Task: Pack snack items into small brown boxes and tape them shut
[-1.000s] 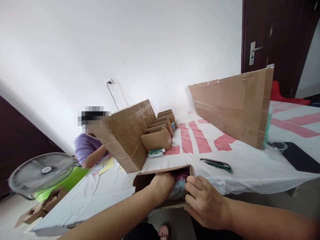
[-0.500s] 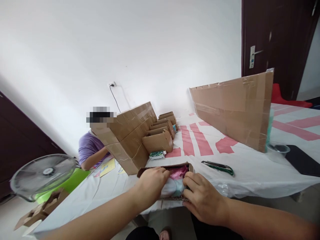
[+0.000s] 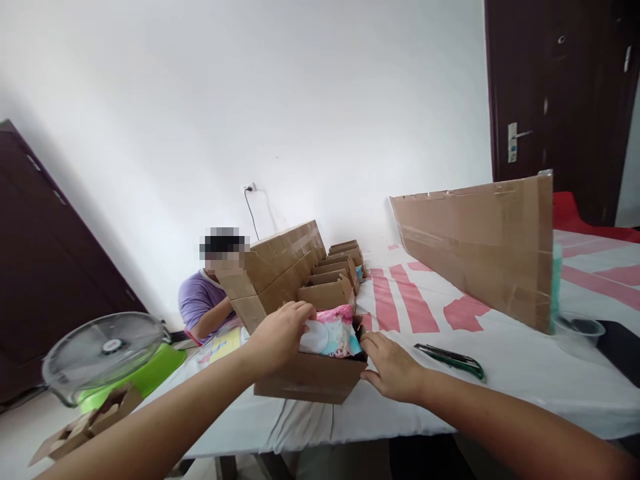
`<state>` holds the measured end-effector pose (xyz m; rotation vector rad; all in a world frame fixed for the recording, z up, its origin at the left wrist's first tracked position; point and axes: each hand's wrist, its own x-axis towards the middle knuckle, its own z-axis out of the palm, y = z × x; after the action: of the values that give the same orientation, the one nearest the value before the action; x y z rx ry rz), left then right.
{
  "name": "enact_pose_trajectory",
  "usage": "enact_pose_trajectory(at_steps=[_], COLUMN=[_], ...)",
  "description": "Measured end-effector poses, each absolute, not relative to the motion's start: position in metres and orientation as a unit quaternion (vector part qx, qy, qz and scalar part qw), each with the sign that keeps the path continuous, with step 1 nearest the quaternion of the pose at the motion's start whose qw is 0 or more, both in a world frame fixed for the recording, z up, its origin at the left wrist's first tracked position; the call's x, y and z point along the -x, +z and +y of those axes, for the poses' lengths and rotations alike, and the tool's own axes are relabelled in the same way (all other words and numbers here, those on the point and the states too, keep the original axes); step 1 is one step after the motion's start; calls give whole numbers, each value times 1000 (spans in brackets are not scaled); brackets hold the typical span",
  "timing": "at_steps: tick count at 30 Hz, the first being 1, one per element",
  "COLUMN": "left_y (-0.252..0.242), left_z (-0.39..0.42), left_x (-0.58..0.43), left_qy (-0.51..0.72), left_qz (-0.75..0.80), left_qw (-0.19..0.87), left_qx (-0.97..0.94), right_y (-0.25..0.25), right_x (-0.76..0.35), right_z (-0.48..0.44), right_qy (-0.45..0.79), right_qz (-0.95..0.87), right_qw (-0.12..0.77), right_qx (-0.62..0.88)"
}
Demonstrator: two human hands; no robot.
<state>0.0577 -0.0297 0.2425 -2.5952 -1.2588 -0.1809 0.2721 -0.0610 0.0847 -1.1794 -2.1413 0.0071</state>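
Note:
An open cardboard box (image 3: 305, 379) sits at the table's front edge. In its mouth lies a soft pink, white and light-blue wipes pack (image 3: 336, 333), part of it above the rim. My left hand (image 3: 283, 333) is at the pack's left end with its fingers curled over it; the fingertips are partly hidden. At the box's right end, my right hand (image 3: 390, 367) grips the wall, thumb low on the outside and fingers near the rim. A green box cutter (image 3: 450, 361) lies to the right of this hand.
Several open cardboard boxes (image 3: 327, 293) stand in a row beside a tall cardboard partition (image 3: 285, 263). Another cardboard panel (image 3: 480, 247) rises at right, near a clear plastic tub (image 3: 577, 333). A person in a purple top (image 3: 203, 303) sits at left behind a fan (image 3: 107, 347).
The box has moved up and left onto the table, and its front wall now shows. The pack sticks up higher. The camera view has shifted, and both hands remain at the box.

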Motion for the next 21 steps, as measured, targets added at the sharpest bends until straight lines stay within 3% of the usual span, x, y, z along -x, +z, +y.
enact_pose_trajectory(at_steps=[8,13,21], left_y=[250,251,256], left_z=[-12,-7,-1], left_x=[-41,-43,-47], left_qy=[-173,-223,-262], left_qz=[-492,-495,-520], left_qw=[59,43,17], left_qx=[851,839,813], right_y=[104,119,102], right_x=[-266,-266,-259], right_z=[-44,-33,-29], right_qy=[-39,-71,-97], right_qz=[-800,-810,-851], right_qw=[385,324,243], right_qx=[458,483,456])
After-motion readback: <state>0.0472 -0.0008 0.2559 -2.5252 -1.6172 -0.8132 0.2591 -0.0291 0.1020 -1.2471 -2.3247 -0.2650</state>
